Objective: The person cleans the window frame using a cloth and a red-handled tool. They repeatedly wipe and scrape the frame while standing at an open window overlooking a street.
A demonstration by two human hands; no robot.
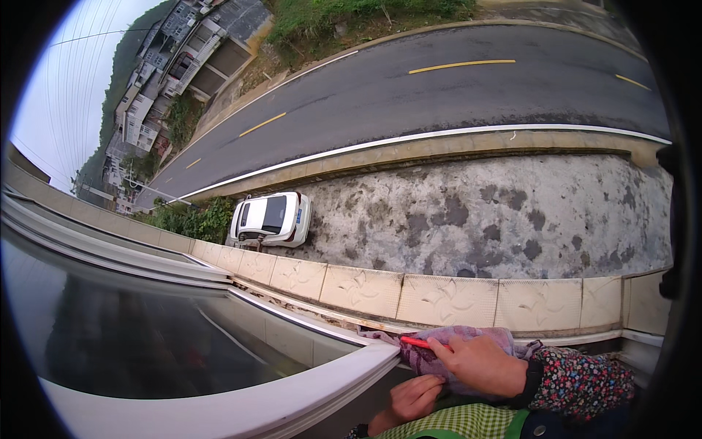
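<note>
My right hand, in a flowered sleeve, grips a red tool, maybe a brush or scraper handle, whose working end I cannot make out. Under that hand a purple patterned cloth lies bunched over the window sill and track. My left hand is just below, its curled fingers touching the lower edge of the cloth; whether they pinch it is not clear. Close to both hands is the corner of a white window frame with a dark glass pane.
Beyond the dirty window track runs an outer ledge of cream tiles. Far below are a concrete yard, a parked white car and a road. A green checked apron covers my front.
</note>
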